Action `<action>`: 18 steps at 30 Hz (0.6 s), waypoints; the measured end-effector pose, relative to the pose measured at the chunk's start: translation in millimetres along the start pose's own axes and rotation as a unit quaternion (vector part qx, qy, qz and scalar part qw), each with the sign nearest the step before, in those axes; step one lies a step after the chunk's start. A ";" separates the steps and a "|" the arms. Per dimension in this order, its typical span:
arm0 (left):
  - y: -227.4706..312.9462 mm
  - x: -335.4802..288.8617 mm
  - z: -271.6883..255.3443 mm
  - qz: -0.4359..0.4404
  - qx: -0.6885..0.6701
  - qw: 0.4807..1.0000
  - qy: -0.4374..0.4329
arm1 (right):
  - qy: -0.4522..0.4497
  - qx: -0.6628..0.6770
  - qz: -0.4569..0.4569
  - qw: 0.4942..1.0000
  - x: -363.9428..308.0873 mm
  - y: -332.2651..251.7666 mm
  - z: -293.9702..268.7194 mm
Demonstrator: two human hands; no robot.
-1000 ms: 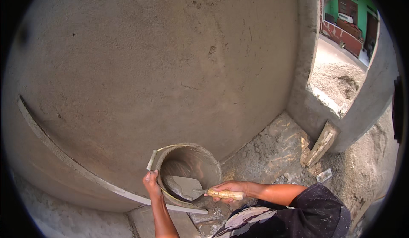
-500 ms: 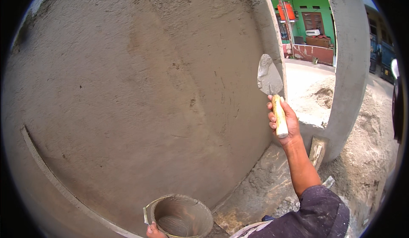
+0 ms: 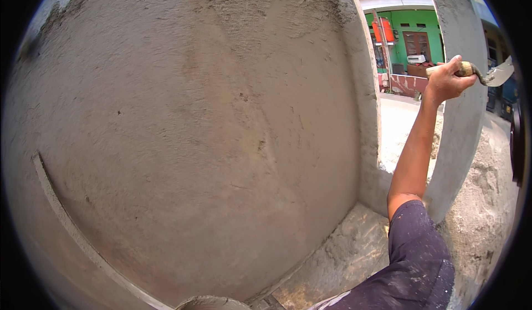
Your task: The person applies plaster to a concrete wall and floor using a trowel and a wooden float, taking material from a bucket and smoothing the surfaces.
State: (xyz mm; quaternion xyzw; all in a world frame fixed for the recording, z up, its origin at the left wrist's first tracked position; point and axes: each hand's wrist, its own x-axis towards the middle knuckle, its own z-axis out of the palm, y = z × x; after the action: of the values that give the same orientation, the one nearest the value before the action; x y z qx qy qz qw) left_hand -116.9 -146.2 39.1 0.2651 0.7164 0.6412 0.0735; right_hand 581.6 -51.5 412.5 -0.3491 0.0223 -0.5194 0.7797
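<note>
My right hand [image 3: 446,82] is raised at the upper right, fingers wrapped round the wooden handle of a pointed trowel [image 3: 500,74]. The trowel's metal blade points right, past the grey window post [image 3: 461,138]. To the left stands a wall of wet grey-brown mortar [image 3: 221,155], rougher along its top. Only the rim of a mortar bucket [image 3: 212,300] shows at the lower edge. My left hand is out of sight.
A long straight strip [image 3: 83,240] leans along the wall at the lower left. A mortar-stained board [image 3: 343,254] lies at the wall's foot. Beyond the window opening stand a green house [image 3: 413,27] and an orange tank [image 3: 383,31]. A sand heap [image 3: 482,182] lies right.
My right hand and the trowel have swung up and right, away from the wall's edge, and the blade has turned rightward. The bucket has dropped mostly out of view, and my left hand has left it.
</note>
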 end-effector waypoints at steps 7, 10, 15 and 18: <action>-1.6 -17.5 0.6 -0.014 0.005 1.000 0.022 | -0.021 -0.013 -0.084 0.996 -97.4 -39.7 98.3; -7.2 -25.7 4.7 -0.028 -0.001 1.000 0.015 | -0.281 -0.023 -0.015 0.959 -184.9 -70.6 131.3; -15.2 -31.3 -28.1 -0.020 0.023 0.998 0.058 | -0.706 0.253 -0.040 0.660 -348.7 -138.6 -139.6; -18.6 -40.1 -39.0 0.010 0.040 0.998 0.055 | -0.800 0.202 0.173 0.538 -346.5 -125.6 -226.9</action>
State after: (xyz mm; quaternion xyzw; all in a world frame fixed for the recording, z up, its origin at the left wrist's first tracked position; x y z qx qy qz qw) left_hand -105.5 -200.2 18.4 0.2398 0.7415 0.6264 0.0168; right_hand 232.5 89.1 198.9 -0.4418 -0.6561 0.1307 0.5977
